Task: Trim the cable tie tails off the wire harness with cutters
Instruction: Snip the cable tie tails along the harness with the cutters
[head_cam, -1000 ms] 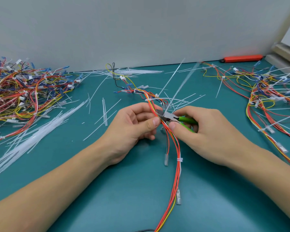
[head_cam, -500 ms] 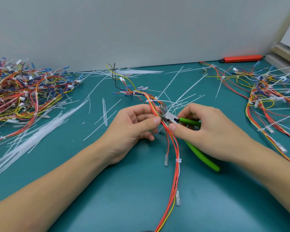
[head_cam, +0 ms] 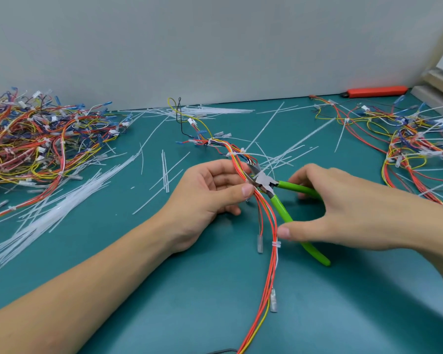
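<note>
An orange, yellow and white wire harness (head_cam: 268, 277) runs from the table's middle toward me. My left hand (head_cam: 205, 198) pinches its wires between thumb and fingers just below the cutter jaws. The green-handled cutters (head_cam: 281, 209) lie across the harness with handles spread and steel jaws (head_cam: 253, 175) parted at the wires. My right hand (head_cam: 348, 213) curls its fingers over the upper handle; the lower handle passes under the thumb, whose tip touches the wires. A small white cable tie (head_cam: 276, 244) sits just below the thumb tip.
Tangled harness piles lie at the left (head_cam: 36, 144) and right (head_cam: 414, 149). Cut white tie tails (head_cam: 49, 213) are strewn over the teal table (head_cam: 164, 290). An orange tool (head_cam: 376, 91) rests by the grey wall at the back right.
The cutter handles have gone from squeezed together to spread wide. A long tie tail standing at the jaws is gone. My right thumb slid down the wires toward the lower tie.
</note>
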`<state>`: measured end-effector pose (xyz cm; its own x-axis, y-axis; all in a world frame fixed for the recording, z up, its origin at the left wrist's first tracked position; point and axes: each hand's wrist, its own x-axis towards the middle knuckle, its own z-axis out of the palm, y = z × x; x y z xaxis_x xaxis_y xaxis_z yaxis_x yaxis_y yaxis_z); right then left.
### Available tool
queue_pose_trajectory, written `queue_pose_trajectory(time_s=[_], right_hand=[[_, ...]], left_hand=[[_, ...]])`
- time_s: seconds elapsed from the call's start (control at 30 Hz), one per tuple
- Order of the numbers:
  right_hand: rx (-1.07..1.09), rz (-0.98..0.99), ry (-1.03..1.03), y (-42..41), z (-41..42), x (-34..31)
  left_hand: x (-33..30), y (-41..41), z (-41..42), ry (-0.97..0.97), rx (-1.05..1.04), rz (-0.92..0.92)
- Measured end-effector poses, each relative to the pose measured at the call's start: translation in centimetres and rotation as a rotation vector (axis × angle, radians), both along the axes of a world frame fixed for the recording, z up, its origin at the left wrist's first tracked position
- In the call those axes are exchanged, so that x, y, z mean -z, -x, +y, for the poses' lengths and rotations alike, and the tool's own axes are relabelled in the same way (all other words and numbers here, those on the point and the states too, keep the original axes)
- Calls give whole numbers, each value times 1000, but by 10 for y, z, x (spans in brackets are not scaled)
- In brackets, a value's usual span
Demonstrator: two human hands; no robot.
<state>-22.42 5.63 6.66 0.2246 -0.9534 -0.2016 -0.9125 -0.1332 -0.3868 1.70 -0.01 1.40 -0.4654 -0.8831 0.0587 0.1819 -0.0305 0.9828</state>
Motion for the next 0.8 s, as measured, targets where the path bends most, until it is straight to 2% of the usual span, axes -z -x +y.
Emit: queue_pose_trajectory(time_s=[0.1, 0.3, 0.5, 0.8], right_hand=[[-4, -28, 21, 0, -1, 1], [99, -307, 96, -3, -10, 10], [137, -341, 135, -3, -13, 13], [95, -444, 163, -6, -13, 18]], left_hand=[[0, 0, 0, -2, -19, 10], [-5, 1, -1, -78, -59, 100], [-10, -4, -4, -177, -24, 304], [-12, 0, -4, -293, -77, 336]])
